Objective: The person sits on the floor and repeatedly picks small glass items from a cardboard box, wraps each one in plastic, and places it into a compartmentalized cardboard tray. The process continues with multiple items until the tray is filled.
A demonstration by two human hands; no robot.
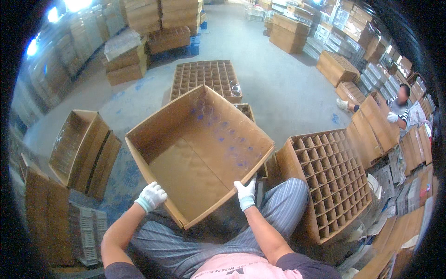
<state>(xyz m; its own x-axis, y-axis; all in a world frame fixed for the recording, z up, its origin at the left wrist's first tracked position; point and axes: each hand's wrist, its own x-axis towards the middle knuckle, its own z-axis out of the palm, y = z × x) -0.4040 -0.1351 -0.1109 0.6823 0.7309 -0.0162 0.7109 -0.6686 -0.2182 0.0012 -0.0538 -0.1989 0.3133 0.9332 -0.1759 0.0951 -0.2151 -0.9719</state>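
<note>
A large open cardboard box (184, 167) is tilted in front of me, above my crossed legs. My left hand (152, 197), in a white knit glove, grips its left near rim. On the right near rim, my gloved right hand (246, 194) has its thumb over the edge and its other fingers mostly hidden behind the wall. Faint clear rings and blue spots show along the box's far right inner side; whether they are objects or marks I cannot tell. Beside my right knee stands a cardboard box (286, 158) with a grid of cardboard dividers.
Beyond the held box sits another divided box (205, 75), clear round items in its near right corner. An open carton (75, 146) stands left, near a white plastic crate (85, 233). A person (399, 106) sits at right behind cartons (374, 127). Stacked boxes (143, 15) rise behind.
</note>
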